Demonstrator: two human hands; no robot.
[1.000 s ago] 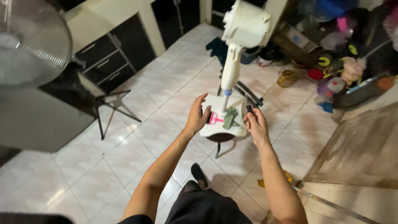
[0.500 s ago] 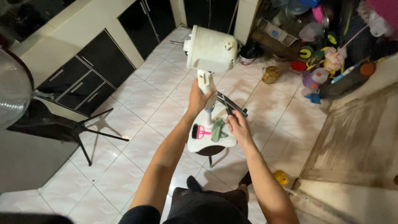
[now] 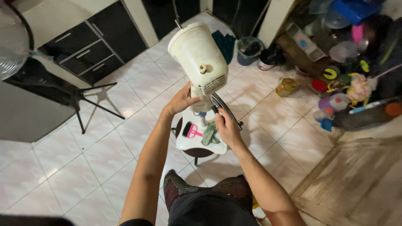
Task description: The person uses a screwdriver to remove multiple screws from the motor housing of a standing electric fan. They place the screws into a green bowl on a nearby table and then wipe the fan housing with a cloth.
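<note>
Fan motor point(image 3: 199, 58), cream, no blades, stands on its pole over a white base point(image 3: 187, 142) on a stool. Left hand point(image 3: 181, 101) grips the neck just under the motor, fingers wrapped. Right hand point(image 3: 226, 125) beside the pole, fingers pinched on a dark tool point(image 3: 215, 109). Pink brush point(image 3: 190, 131) and green rag point(image 3: 209, 133) lie on base. Tiled floor point(image 3: 104, 155).

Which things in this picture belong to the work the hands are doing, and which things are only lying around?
In the work:
left hand on the cream plastic fan motor housing
right hand holding a dark tool
white fan base

Lying about:
pink brush
green cloth
yellow jar
dark bucket
</note>
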